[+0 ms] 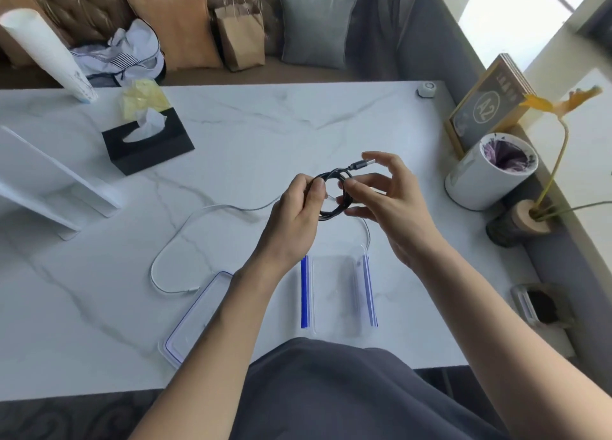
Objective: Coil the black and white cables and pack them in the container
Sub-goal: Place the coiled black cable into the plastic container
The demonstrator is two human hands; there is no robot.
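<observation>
The black cable (334, 210) is wound into a small coil held above the middle of the marble table (251, 131). My left hand (298, 217) pinches the coil's left side. My right hand (390, 201) grips its right side, and the USB plug end (362, 164) sticks out by the fingertips. The white cable (172, 244) lies uncoiled on the table in a long loop to the left. A clear container (337, 294) with blue clips sits below my hands, and its blue-rimmed lid (195, 314) lies to its left, partly hidden by my left forearm.
A black tissue box (149, 141) and a white stand (56, 188) sit at the left. A white cup (490, 171), a framed sign (486, 105) and a plant in a wooden holder (526, 221) line the right edge. A sofa with cushions is behind.
</observation>
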